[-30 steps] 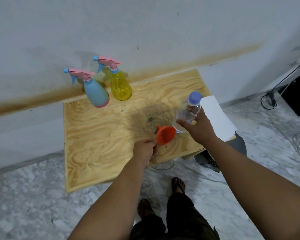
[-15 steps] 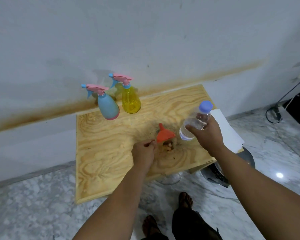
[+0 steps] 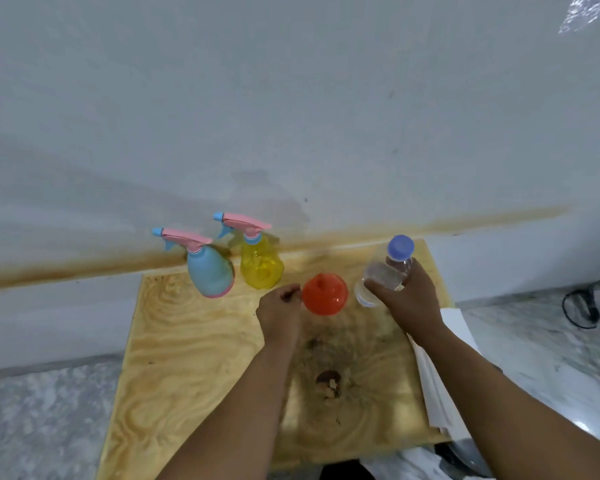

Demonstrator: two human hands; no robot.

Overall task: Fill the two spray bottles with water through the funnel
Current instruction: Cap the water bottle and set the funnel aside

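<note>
A blue spray bottle (image 3: 210,273) and a yellow spray bottle (image 3: 261,268), both with pink trigger heads screwed on, stand side by side at the back of the plywood table (image 3: 174,358), by the wall. My left hand (image 3: 279,315) holds the orange funnel (image 3: 325,294) by its left rim, just right of the yellow bottle. The funnel's wide mouth faces down and its spout points up. My right hand (image 3: 407,299) grips a clear water bottle (image 3: 383,273) with a blue cap, tilted, to the right of the funnel.
A stack of white sheets (image 3: 444,375) lies along the table's right edge. A dark knot (image 3: 328,381) marks the wood between my forearms. Black cables (image 3: 582,306) lie on the marble floor at the right. The white wall rises straight behind the table.
Both hands have moved away from me toward the wall, carrying the funnel and the water bottle closer to the two spray bottles. The funnel has turned mouth-down.
</note>
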